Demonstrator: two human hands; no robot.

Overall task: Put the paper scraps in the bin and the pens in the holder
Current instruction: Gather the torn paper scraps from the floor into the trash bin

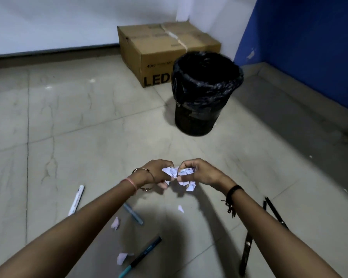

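Note:
My left hand point(158, 173) and my right hand point(199, 171) are held together over the floor, both closed on a bunch of white paper scraps point(176, 171). A few scraps hang loose under the hands point(190, 186). More scraps lie on the tiles below my arms point(115, 223), point(122, 257), point(180, 208). Pens lie scattered: a white one point(76, 200), a blue-grey one point(133, 214), a teal and black one point(141, 256), and black ones at the right point(276, 212), point(246, 253). The black bin point(203, 97) with a black liner stands ahead. No pen holder is visible.
A cardboard box point(159, 55) marked LED sits behind the bin against the white wall. A blue wall point(309, 47) runs along the right. Small white flecks dot the grey tiled floor point(68, 117).

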